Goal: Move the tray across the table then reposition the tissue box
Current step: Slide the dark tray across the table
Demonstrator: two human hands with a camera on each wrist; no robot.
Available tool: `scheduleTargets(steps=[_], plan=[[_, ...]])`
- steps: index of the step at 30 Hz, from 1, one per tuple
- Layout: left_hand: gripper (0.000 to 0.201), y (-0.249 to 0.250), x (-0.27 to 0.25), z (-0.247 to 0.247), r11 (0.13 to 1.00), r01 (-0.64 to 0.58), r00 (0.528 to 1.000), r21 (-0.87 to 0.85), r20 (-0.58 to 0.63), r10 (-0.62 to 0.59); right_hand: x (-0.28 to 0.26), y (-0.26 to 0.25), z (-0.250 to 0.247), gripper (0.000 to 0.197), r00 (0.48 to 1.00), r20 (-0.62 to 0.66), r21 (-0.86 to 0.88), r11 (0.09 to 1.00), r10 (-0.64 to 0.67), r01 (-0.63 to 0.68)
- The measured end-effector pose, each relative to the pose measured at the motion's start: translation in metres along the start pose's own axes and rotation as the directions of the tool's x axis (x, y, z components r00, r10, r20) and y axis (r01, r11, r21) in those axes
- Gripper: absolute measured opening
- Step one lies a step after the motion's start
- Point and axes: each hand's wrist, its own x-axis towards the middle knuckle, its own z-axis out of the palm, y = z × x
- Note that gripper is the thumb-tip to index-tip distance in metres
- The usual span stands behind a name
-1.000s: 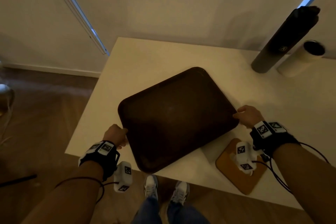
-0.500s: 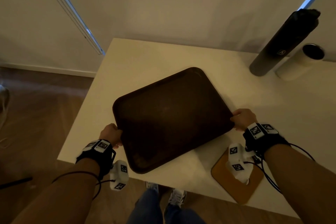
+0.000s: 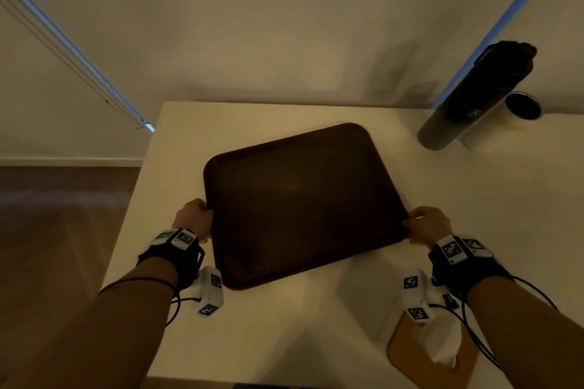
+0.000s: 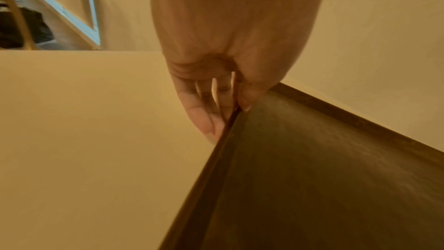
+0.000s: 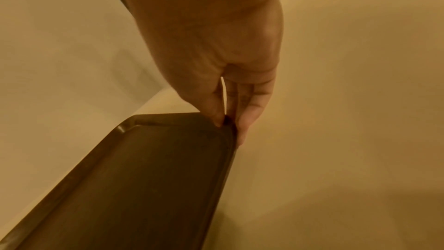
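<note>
Head view: a dark brown tray (image 3: 303, 202) is held at an angle over the pale table (image 3: 259, 319), in its left half, w/ one corner pointing toward the wall. Whether it is lifted clear or touching the top cannot be told. The left hand (image 3: 194, 218) is closed on the tray's left edge; the right hand (image 3: 428, 224) is closed on its right corner. Both wrists are fitted w/ black straps and white marker blocks. The tissue box (image 3: 433, 354), tan-topped w/ white tissue sticking out, is seen at the table's near right edge, below the right wrist and apart from the tray. A tall dark cylinder (image 3: 477, 98) and a white cylinder (image 3: 505, 123) w/ a dark top are stood close together at the far right, by the wall.

Left wrist view: the tray's rim (image 4: 225, 140) is pinched by the left hand (image 4: 223, 64), thumb on the upper face, fingers (image 4: 204, 117) curled beneath the edge. The tray's inner surface (image 4: 324, 178) is spread out to the lower right, table (image 4: 84, 121) to the left.

Right wrist view: the tray corner (image 5: 225, 126) is pinched by the right hand (image 5: 216, 54), thumb tip on top of the rim, fingers (image 5: 250, 115) curled against the outer edge and under it. The tray (image 5: 144, 187) is stretched toward the lower left, table (image 5: 336, 121) on the right.
</note>
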Motion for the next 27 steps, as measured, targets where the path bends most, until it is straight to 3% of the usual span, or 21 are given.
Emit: scheduleTargets(steps=[4, 7, 12, 15, 19, 27], plan=[[0.026, 0.028, 0.028, -0.004, 0.997, -0.055, 0.998, 0.059, 0.011, 0.055, 0.008, 0.002, -0.002, 0.008, 0.999, 0.047, 0.03, 1.0, -0.01, 0.009], [0.034, 0.048, 0.046, -0.004, 0.989, -0.111, 0.994, 0.093, 0.001, 0.112, 0.016, 0.005, -0.003, 0.02, 1.0, 0.025, 0.076, 0.997, 0.001, -0.003], [0.038, 0.077, 0.07, -0.003, 0.972, -0.187, 0.981, 0.14, -0.019, 0.191, 0.028, 0.004, -0.001, 0.009, 0.999, 0.029, 0.142, 0.989, 0.026, -0.03], [0.037, 0.092, 0.081, -0.002, 0.959, -0.23, 0.97, 0.167, -0.042, 0.24, 0.03, 0.002, 0.002, 0.016, 0.999, 0.01, 0.137, 0.989, 0.049, -0.05], [0.04, 0.107, 0.094, -0.001, 0.957, -0.243, 0.965, 0.161, -0.056, 0.255, 0.031, 0.001, 0.006, 0.003, 0.998, -0.009, 0.159, 0.985, 0.063, -0.06], [0.042, 0.118, 0.109, -0.003, 0.947, -0.271, 0.958, 0.172, -0.052, 0.284, 0.036, -0.007, 0.01, 0.012, 0.996, -0.028, 0.178, 0.981, 0.081, -0.075]])
